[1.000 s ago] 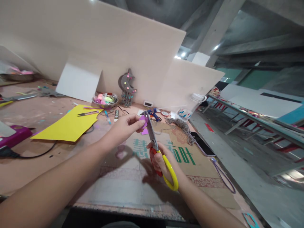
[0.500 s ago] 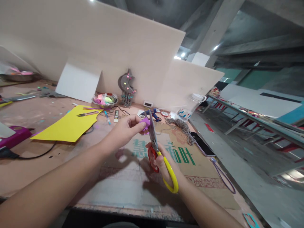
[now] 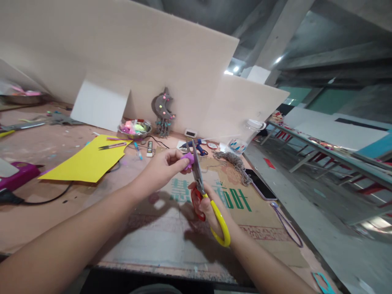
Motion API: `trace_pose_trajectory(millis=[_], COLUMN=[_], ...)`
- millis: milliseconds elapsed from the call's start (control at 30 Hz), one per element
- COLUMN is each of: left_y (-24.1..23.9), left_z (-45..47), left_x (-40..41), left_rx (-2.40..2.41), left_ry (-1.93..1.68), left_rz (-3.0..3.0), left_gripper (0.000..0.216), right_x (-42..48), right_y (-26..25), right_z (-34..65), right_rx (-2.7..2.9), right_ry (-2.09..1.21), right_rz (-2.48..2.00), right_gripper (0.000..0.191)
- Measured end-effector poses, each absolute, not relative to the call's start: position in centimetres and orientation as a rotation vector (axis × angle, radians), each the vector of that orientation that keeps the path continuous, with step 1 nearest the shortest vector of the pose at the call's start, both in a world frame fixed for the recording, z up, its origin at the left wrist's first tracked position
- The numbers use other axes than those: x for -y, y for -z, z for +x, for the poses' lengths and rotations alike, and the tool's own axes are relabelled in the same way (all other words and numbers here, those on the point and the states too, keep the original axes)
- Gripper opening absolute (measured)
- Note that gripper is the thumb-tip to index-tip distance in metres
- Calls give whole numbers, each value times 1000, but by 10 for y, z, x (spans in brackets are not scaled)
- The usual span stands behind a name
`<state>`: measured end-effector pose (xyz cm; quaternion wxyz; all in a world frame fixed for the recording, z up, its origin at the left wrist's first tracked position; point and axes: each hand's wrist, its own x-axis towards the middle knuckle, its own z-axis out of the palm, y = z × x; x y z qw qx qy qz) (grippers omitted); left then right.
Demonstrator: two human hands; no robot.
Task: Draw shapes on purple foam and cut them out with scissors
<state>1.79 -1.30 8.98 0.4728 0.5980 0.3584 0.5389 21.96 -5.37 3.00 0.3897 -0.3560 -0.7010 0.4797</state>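
Green Chinese characters, partly hidden, on the cardboard sheet.

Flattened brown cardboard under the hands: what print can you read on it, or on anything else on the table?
Large teal characters on the flattened brown cardboard: partly hidden by the hands, the last reads "叶".
Faded reddish band of print along the cardboard: too blurred to read.
Blue markings on the white cup: too small to read.

I've got my left hand and right hand meeting above the cardboard sheet that lies on the counter, the scissors between them. Left of the cardboard lies a paper sheet, with a bowl behind it. Right of the cardboard lies a phone, a twine bundle just behind that.
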Motion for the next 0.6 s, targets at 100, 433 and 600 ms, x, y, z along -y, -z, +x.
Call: trace_pose_trajectory(millis=[100,433,600], left_y=[-89,-90,-93], left_z=[18,17,17], left_x=[13,13,13], left_rx=[-871,-881,-903], left_ry=[-1315,-1312,-1296], left_rz=[1469,1438,1468], left_gripper=[27,27,27], right_x=[55,56,56], right_y=[-32,-33,-33], right_z=[218,217,217], right_rx=[1745,1688,1685], right_ry=[-1239,-1273,-1270], right_rz=[-908,-940,-949], right_gripper=[68,67,71])
